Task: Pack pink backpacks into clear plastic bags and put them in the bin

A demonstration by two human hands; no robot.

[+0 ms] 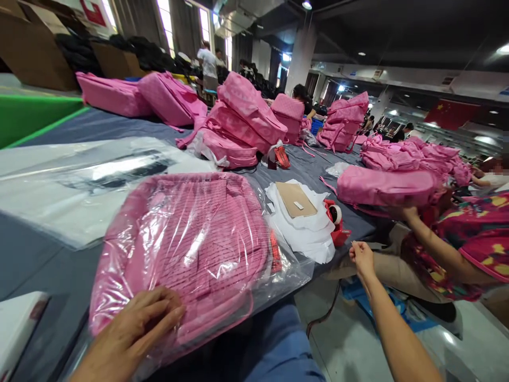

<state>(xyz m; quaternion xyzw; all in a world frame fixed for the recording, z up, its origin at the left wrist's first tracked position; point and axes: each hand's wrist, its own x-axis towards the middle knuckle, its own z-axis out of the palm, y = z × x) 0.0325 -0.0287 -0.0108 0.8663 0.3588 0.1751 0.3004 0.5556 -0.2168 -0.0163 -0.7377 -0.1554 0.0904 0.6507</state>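
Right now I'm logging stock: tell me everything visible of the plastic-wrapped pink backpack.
The pink backpack looks soft and padded, lying inside a creased, glossy clear plastic bag on the dark tabletop. Dark rows of marks cross its middle, whether on fabric or film is unclear. A red packet shows beside it. The left hand rests on the film at its near side.

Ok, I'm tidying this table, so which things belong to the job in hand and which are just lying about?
Seemingly part of the job:
pink backpack in its clear bag, under the left hand
red tape dispenser, near the right hand
flat plastic bags, at left

Probably just lying about:
brown card, on white paper
crumpled plastic, farther back
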